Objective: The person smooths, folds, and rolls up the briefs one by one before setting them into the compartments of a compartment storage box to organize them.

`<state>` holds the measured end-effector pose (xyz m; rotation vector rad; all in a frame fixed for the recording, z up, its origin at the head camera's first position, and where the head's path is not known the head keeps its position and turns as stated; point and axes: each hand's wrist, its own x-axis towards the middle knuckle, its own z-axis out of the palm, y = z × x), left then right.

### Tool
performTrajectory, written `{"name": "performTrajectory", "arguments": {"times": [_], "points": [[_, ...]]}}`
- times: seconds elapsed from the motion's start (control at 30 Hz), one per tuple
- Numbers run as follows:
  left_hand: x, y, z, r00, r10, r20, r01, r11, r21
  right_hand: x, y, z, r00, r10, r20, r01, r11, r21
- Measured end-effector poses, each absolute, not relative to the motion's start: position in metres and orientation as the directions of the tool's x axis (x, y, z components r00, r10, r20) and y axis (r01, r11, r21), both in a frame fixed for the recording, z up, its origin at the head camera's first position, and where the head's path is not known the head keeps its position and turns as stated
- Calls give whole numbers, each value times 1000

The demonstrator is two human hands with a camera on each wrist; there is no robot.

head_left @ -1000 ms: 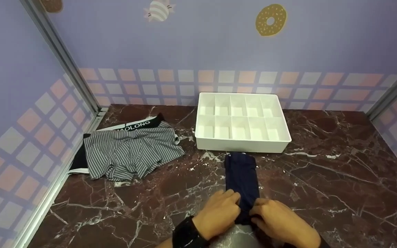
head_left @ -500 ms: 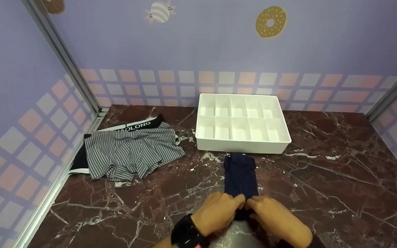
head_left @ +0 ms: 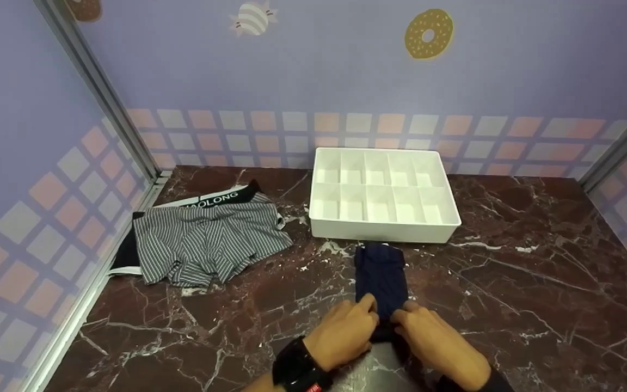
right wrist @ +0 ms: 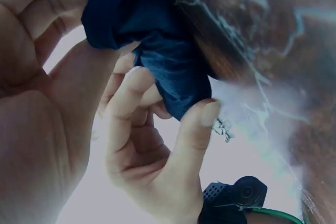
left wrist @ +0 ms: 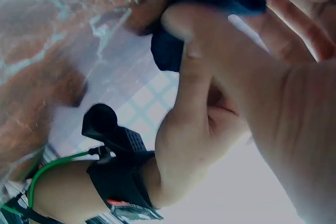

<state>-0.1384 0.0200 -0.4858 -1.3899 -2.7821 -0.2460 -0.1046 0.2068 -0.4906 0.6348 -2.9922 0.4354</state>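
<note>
A navy folded garment point(head_left: 381, 275) lies as a long narrow strip on the marble-patterned table, pointing away from me. At its near end, my left hand point(head_left: 344, 333) pinches the left side of a thick fold of cloth. My right hand point(head_left: 437, 340) grips the same end on the right. In the right wrist view the bunched navy cloth point(right wrist: 176, 72) sits between the thumb and curled fingers of my left hand point(right wrist: 157, 163). Part of the near end is hidden by the fingers in the head view.
A white divided box point(head_left: 384, 228) with several compartments stands just beyond the strip's far end. Grey striped boxer briefs point(head_left: 210, 239) lie at the left, over black underwear with a lettered waistband point(head_left: 215, 198). Patterned walls enclose the back and sides.
The strip's near end has become shorter, with its cloth turned up away from me. My hands came close together, then moved slightly apart. The striped briefs and box stay put.
</note>
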Motion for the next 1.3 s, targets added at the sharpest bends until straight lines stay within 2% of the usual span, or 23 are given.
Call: {"name": "performTrajectory", "arguments": {"times": [0.13, 0.27, 0.37, 0.63, 0.87, 0.93, 1.1, 1.3], "points": [[-140, 20, -488, -609, 783, 126, 793, 600, 106, -106, 204, -491, -909, -374, 185, -409, 886, -218], [-142, 20, -490, -617, 772, 150, 786, 612, 88, -108, 204, -492, -842, -444, 305, -508, 844, -174], [-143, 20, -490, -627, 765, 146, 778, 623, 77, -108, 203, -493, -807, -487, 333, -560, 810, -174], [-143, 18, -486, -652, 756, 58, 758, 651, 49, -105, 200, -493, -834, -520, 185, -548, 820, -167], [-143, 17, -484, -668, 742, 56, 730, 637, 248, -103, 202, -489, -847, -523, 90, -528, 813, -247], [-144, 18, -485, -672, 736, 80, 727, 635, 262, -102, 204, -488, -854, -512, 91, -516, 811, -276], [-147, 20, -485, -628, 756, 185, 778, 618, 116, -104, 205, -490, -881, -458, 116, -470, 826, -311], [-143, 19, -482, -573, 808, 133, 813, 581, -26, -102, 204, -494, -915, -370, 159, -402, 866, -298]]}}
